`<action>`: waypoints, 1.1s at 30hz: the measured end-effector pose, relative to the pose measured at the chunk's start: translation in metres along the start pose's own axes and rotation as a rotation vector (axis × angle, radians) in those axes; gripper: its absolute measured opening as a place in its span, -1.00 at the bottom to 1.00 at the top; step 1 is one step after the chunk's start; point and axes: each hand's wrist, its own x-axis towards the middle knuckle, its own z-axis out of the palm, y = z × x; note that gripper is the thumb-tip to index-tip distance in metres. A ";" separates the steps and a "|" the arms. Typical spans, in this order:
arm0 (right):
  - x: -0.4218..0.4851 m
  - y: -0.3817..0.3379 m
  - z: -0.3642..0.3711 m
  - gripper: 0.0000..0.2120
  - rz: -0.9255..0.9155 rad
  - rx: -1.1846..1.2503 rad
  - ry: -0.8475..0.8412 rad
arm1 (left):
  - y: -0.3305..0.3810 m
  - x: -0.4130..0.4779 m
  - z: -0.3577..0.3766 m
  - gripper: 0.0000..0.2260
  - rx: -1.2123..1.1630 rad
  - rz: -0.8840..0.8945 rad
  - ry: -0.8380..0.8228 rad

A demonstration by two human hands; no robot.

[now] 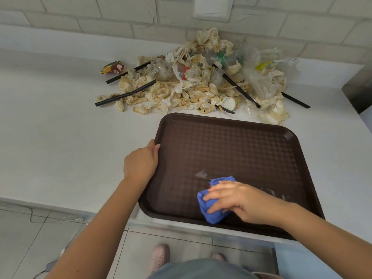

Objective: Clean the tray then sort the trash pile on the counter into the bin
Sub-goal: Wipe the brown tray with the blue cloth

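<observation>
A dark brown tray (231, 141) lies on the white counter (60, 127), its near edge hanging slightly over the counter's front. My left hand (141, 164) grips the tray's left rim, thumb on top. My right hand (239, 200) holds a crumpled blue cloth (211, 210) pressed on the tray's near part. Pale smears show on the tray beside the cloth. Behind the tray sits the trash pile (193, 85): stained crumpled napkins, black straws, clear plastic wrap and a small white cup.
A crushed red and yellow wrapper (113, 67) lies left of the pile. A white brick wall backs the counter. A dark metal object (360, 93) stands at the right edge. Below the counter are grey floor tiles, a white cable (40, 220) and my shoes.
</observation>
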 end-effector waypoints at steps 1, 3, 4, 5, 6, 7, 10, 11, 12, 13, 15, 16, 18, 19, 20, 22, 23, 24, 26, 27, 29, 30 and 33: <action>-0.010 0.002 0.001 -0.63 0.002 -0.038 0.019 | 0.000 0.000 0.000 -0.65 -0.005 0.001 0.005; -0.026 0.004 0.004 -0.62 0.022 -0.096 0.096 | 0.000 0.000 0.002 -0.66 -0.003 -0.002 0.013; -0.032 0.004 0.004 -0.62 0.043 -0.072 0.168 | 0.000 0.000 0.002 -0.66 0.001 -0.005 0.015; -0.036 0.003 0.002 -0.63 0.077 0.001 0.252 | 0.001 0.000 0.002 -0.66 0.007 -0.008 0.016; -0.036 0.002 -0.003 -0.65 0.116 0.102 0.337 | 0.002 0.000 0.002 -0.66 0.010 -0.007 0.017; -0.033 0.001 -0.010 -0.68 0.147 0.195 0.412 | 0.003 0.000 0.002 -0.66 0.010 -0.004 0.019; -0.007 0.001 -0.036 -0.72 0.183 0.349 0.506 | 0.007 -0.002 0.001 -0.66 -0.001 0.020 0.012; 0.005 0.003 -0.044 -0.70 0.181 0.349 0.504 | 0.008 -0.003 0.001 -0.67 0.001 0.027 0.009; 0.019 0.005 -0.050 -0.70 0.177 0.336 0.488 | 0.009 -0.004 0.000 -0.67 0.005 0.031 0.010; 0.033 0.008 -0.054 -0.70 0.174 0.316 0.466 | 0.010 -0.005 0.000 -0.67 0.009 0.033 0.013; 0.059 0.013 -0.056 -0.72 0.164 0.271 0.406 | 0.011 -0.005 -0.001 -0.68 0.012 0.024 0.016; 0.070 0.014 -0.054 -0.72 0.153 0.246 0.357 | 0.011 -0.005 -0.001 -0.68 0.010 0.018 0.016; 0.087 0.017 -0.044 -0.73 0.140 0.180 0.211 | 0.012 -0.005 -0.002 -0.68 0.007 0.007 0.015; 0.090 0.017 -0.037 -0.73 0.130 0.139 0.136 | 0.012 -0.005 -0.002 -0.68 0.007 0.002 0.015; 0.091 0.019 -0.030 -0.73 0.118 0.098 0.082 | 0.013 -0.005 -0.002 -0.68 0.004 -0.003 0.014; 0.083 0.020 -0.021 -0.73 0.095 0.035 0.046 | 0.014 -0.006 -0.003 -0.67 -0.007 -0.013 0.011; 0.077 0.021 -0.018 -0.74 0.077 0.012 0.044 | 0.014 -0.006 -0.002 -0.67 -0.012 -0.020 0.011; 0.070 0.022 -0.016 -0.74 0.056 -0.009 0.039 | 0.014 -0.006 -0.003 -0.67 -0.018 -0.025 0.013; 0.052 0.024 -0.013 -0.74 0.044 -0.037 0.020 | 0.014 -0.007 -0.003 -0.66 -0.034 -0.029 0.014; 0.042 0.025 -0.012 -0.74 0.053 -0.045 0.011 | 0.014 -0.007 -0.003 -0.66 -0.039 -0.031 0.013; 0.020 0.026 -0.010 -0.75 0.074 -0.064 0.007 | 0.014 -0.007 -0.003 -0.66 -0.047 -0.032 0.012; 0.009 0.026 -0.009 -0.74 0.083 -0.077 0.011 | 0.014 -0.007 -0.003 -0.66 -0.052 -0.032 0.015; -0.025 0.023 -0.008 -0.72 0.104 -0.116 0.065 | 0.013 -0.007 -0.002 -0.67 -0.060 -0.040 0.029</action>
